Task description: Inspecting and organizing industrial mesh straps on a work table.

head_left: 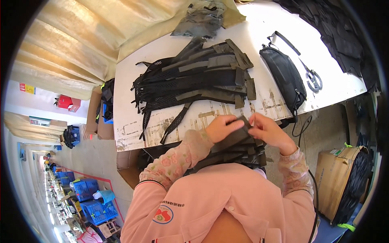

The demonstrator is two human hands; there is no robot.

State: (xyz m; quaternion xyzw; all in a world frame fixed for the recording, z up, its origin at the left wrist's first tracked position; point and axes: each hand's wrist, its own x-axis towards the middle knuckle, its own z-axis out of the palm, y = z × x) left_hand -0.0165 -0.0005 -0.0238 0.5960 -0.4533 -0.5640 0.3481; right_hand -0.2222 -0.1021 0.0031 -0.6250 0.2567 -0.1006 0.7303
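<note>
My left hand (222,128) grips a dark grey fabric strip (238,137) at the table's near edge, thumb lying along its top. On the other side, my right hand (268,131) is closed in a pinch at the strip's edge; anything tiny between its fingertips is too small to make out. More dark fabric pieces (253,157) lie beneath the hands, against my body. Just beyond, a layered pile of black mesh and dark strips (198,77) is spread over the white tabletop (133,125).
A black mesh pouch (283,75) with a strap and clip lies right of the pile. A clear plastic bag (200,20) sits at the back. Black fabric (330,34) is heaped far right. A cardboard box (338,178) stands low right, near a hanging black cord (312,178).
</note>
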